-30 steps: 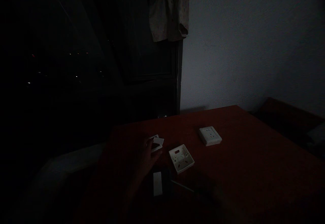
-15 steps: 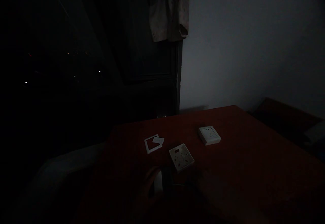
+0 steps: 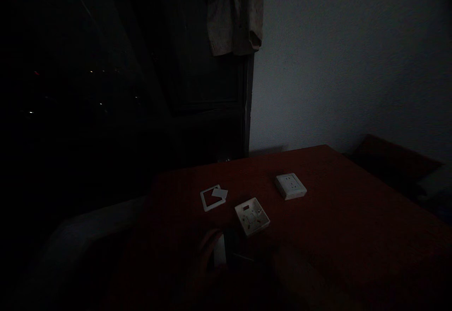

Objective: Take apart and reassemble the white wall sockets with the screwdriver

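"One white-faced dark piece was at the lower middle of the frame. Who had it?"

"The left hand did, curled about its left edge, fingers over the upper end and thumb near the lower."

"And the right hand?"

"Dim, right of lower middle. A thin rod showed between it and the piece, but it was too dark to tell whether that hand gripped anything."

"What lay nearest?"

"An open white box, just above and right of the piece, hollow side up, with a dark rectangular opening. Left of the box lay a square white frame, with a small white plate across its upper right corner."

"Farther out?"

"A white socket unit sat right of center, face up, apart from the rest. It shared the reddish bench with the box and frame."

"Beyond that?"

"A pale wall filled the upper right, a cloth hung at upper center, and tiny lights dotted the darkness at left."
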{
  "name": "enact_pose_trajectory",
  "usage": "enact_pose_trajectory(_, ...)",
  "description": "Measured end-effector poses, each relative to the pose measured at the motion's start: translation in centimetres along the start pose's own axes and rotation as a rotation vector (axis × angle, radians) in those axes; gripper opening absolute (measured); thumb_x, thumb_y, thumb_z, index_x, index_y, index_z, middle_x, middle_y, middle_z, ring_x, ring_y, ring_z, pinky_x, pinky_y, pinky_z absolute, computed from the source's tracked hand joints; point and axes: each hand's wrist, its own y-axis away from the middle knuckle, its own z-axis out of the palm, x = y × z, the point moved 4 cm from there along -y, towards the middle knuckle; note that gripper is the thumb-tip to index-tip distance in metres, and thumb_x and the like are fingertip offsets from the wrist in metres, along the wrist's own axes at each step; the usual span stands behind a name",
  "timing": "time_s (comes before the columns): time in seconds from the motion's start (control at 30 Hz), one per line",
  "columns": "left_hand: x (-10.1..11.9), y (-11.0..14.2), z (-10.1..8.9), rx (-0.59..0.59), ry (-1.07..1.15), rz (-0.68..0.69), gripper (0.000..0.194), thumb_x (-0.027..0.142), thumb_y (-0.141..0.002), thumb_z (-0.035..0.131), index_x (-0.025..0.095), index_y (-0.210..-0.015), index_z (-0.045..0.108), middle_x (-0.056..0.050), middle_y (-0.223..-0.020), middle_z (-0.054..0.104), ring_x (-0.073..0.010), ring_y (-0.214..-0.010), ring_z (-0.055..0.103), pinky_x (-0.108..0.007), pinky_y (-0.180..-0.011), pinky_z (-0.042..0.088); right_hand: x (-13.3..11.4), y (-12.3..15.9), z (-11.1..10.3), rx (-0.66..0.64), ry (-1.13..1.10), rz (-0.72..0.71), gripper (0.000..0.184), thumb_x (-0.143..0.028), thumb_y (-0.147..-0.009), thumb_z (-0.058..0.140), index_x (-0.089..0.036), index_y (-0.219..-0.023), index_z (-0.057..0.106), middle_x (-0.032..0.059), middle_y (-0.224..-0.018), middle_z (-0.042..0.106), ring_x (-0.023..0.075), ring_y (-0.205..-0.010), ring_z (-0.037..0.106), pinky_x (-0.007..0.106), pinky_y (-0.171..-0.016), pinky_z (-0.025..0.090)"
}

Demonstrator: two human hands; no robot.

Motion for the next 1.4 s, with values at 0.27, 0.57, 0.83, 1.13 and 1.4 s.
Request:
enact_pose_trajectory(0.27, 0.2, -0.5, -0.2, 0.037, -0.016, 0.012, 0.064, 0.024, -0.067, 0.071, 0.027, -0.129, 0.056, -0.009, -0.138, 0.053, -0.0306, -0.126, 0.049, -0.044, -0.106, 0.042, 0.1, 1.4, 1.2, 0.010, -0.149, 0.048, 0.041, -0.027, -0.086, 0.048, -0.027, -0.125, 0.060, 0.0050, -0.126, 0.064, 0.0244, -0.114, 0.059, 0.032, -0.097, 0.042)
enact_pose_trajectory(0.57, 0.3, -1.9, -1.9, 0.169, -0.021, 0.001, 0.056, 0.025, -0.069, 0.069, 0.027, -0.124, 0.057, -0.007, -0.133, 0.054, -0.0283, -0.124, 0.050, -0.044, -0.104, 0.043, 0.6, 2.3, 2.0, 0.108, -0.244, 0.133, 0.042, -0.034, -0.089, 0.041, -0.026, -0.126, 0.061, 0.0055, -0.131, 0.060, 0.0259, -0.118, 0.056, 0.034, -0.100, 0.041)
enact_pose_trajectory(0.83, -0.6, -10.0, -5.3, 0.258, -0.129, -0.013, 0.048, 0.025, -0.073, 0.065, 0.023, -0.121, 0.057, -0.007, -0.122, 0.055, -0.0248, -0.113, 0.056, -0.040, -0.096, 0.047, 3.4, 1.9, -0.3, 0.288, -0.358, 0.115, 0.050, -0.052, -0.092, 0.036, -0.020, -0.116, 0.065, 0.0097, -0.117, 0.068, 0.0263, -0.105, 0.063, 0.034, -0.091, 0.047)
enact_pose_trajectory(1.13, -1.1, -10.0, -4.9, 0.283, -0.152, 0.025, 0.047, 0.018, -0.078, 0.057, 0.020, -0.125, 0.053, -0.010, -0.136, 0.047, -0.0261, -0.128, 0.045, -0.043, -0.107, 0.037, 7.2, 0.0, -2.2, 0.415, -0.438, 0.286, 0.061, -0.059, -0.087, 0.039, -0.012, -0.118, 0.061, 0.0124, -0.116, 0.068, 0.0290, -0.106, 0.062, 0.038, -0.090, 0.047)
enact_pose_trajectory(1.4, 0.3, -2.8, -1.9, 0.057, -0.021, 0.013, 0.068, 0.031, -0.075, 0.067, 0.029, -0.138, 0.042, -0.008, -0.149, 0.037, -0.0299, -0.136, 0.036, -0.048, -0.110, 0.034, 8.2, -4.0, -1.5, 0.500, -0.586, 0.237, 0.049, -0.045, -0.085, 0.047, -0.010, -0.117, 0.058, 0.0143, -0.113, 0.068, 0.0263, -0.100, 0.066, 0.037, -0.085, 0.051)
